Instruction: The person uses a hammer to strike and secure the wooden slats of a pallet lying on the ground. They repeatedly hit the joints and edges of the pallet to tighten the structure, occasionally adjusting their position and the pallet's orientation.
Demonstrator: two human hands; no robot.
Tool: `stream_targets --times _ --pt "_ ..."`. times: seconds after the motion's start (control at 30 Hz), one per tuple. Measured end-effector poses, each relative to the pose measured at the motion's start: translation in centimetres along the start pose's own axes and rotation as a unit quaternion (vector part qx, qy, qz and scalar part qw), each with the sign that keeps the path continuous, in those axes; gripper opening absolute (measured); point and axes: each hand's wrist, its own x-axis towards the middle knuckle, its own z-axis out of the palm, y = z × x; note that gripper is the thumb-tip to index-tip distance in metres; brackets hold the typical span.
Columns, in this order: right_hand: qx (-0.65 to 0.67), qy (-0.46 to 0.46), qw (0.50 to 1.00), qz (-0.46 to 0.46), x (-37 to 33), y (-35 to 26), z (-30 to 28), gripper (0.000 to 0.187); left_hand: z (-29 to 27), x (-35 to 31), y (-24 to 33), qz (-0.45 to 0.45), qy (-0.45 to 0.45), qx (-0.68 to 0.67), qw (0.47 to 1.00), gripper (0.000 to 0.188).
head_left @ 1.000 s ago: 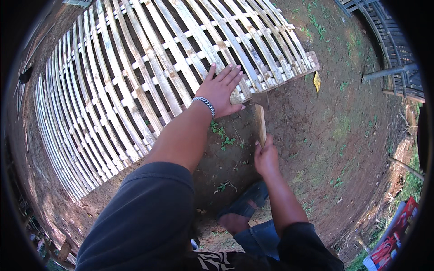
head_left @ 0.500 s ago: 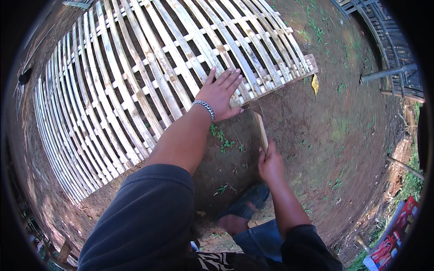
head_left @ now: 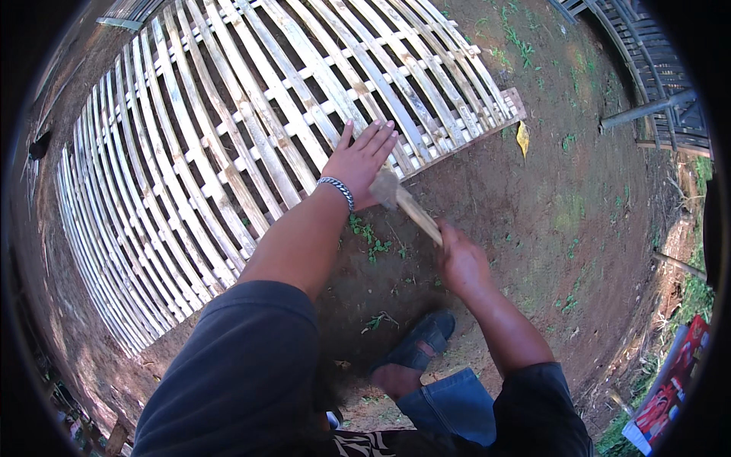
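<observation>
My left hand point(head_left: 360, 161) lies open, fingers stretched out, on the near edge of a panel of pale bamboo slats point(head_left: 263, 145). A chain bracelet point(head_left: 336, 190) circles that wrist. My right hand point(head_left: 464, 263) is closed round the wooden handle of a chopping tool point(head_left: 417, 215). Its grey metal head is blurred, just beside my left hand at the panel's edge. Whether the head touches the panel, I cannot tell.
Brown soil with small green weeds point(head_left: 373, 238) surrounds the panel. My sandalled foot point(head_left: 417, 346) stands below my hands. To the far right are a yellow leaf point(head_left: 522, 139) and a dark woven bamboo structure point(head_left: 647, 68) with a protruding pole. A red printed sheet point(head_left: 670, 388) lies lower right.
The tool's head has swung left and up, toward my left hand, and its handle now slants more. My right hand has shifted slightly right. My left hand stays on the slats.
</observation>
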Motion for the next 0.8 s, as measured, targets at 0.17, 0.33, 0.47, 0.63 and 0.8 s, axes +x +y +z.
stream_targets --times 0.17,0.33,0.47,0.63,0.8 --pt "0.013 0.084 0.996 -0.03 0.5 0.3 0.3 0.045 -0.1 0.0 0.1 -0.012 0.008 -0.057 0.998 0.101" --pt "-0.024 -0.005 1.0 0.011 0.5 0.6 -0.1 0.041 -0.3 -0.2 0.1 0.0 0.001 -0.087 0.996 0.106" --pt "0.056 0.002 0.998 -0.024 0.5 -1.7 -1.2 0.041 0.4 -0.6 -0.4 -0.012 0.027 -0.104 0.994 0.1" --pt "0.041 -0.044 0.991 0.12 2.1 1.4 -1.6 0.032 -0.9 0.1 0.2 -0.015 0.03 -0.115 0.993 0.097" --pt "0.175 0.101 0.978 0.051 1.0 -1.0 -1.2 0.03 -0.5 -0.5 -0.2 -0.014 0.034 -0.113 0.993 0.097"
